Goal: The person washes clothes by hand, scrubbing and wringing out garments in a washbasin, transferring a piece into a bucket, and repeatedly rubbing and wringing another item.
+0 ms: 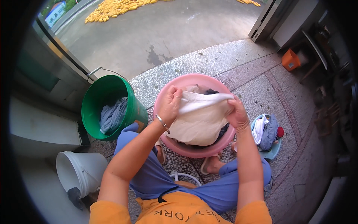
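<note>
Between my two hands a white and cream cloth (201, 119) is stretched, its thick white upper edge pulled taut. My left hand (170, 105), with a silver bracelet on the wrist, is closed on the cloth's left corner. The right corner is pinched in my right hand (237, 112). Beneath the cloth stands a pink basin (166, 89) on the floor in front of my feet. Dark and pale fabrics show in it behind and below the cloth, mostly hidden. Whether the cloth's lower part touches them I cannot tell.
Left of the basin stands a green bucket (136, 108) holding grey-blue cloth (113, 115). A white bucket (87, 171) tilts nearer me. To the right is a light-blue basin (269, 154) with clothes. Further off are an orange container (290, 60) and yellow corn cobs (115, 9) outdoors.
</note>
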Demonstrator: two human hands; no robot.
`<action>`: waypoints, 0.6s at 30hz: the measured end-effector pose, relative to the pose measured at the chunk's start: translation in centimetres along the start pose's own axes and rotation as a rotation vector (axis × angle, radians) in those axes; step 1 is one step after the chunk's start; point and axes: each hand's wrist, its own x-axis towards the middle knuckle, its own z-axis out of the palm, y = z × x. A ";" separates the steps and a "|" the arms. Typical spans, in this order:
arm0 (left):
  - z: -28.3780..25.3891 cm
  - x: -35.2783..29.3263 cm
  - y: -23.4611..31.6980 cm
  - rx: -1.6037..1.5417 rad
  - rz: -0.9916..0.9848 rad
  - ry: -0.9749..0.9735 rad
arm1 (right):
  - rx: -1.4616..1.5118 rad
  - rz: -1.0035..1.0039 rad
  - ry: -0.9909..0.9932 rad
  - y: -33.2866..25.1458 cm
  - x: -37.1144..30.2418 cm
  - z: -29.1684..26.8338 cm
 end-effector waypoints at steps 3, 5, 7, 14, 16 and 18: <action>1.6 0.6 -3.8 -0.277 -0.229 0.062 | -0.168 -0.213 0.278 5.0 1.0 3.4; 1.5 0.7 -6.6 -0.263 -0.276 0.012 | -0.600 -0.413 0.325 8.8 1.2 6.1; 1.4 0.0 -6.7 -0.696 -0.576 0.038 | -0.789 -0.368 0.245 10.5 0.0 10.3; 2.7 -1.1 -6.8 -0.697 -0.706 -0.076 | -1.524 -0.442 0.458 10.2 3.5 6.1; 2.9 -0.7 -8.9 -0.543 -0.739 -0.036 | -1.499 -0.511 0.437 11.4 2.3 6.0; 0.8 1.2 -13.7 -0.829 -0.671 -0.259 | -1.311 -0.734 0.361 13.0 1.6 9.8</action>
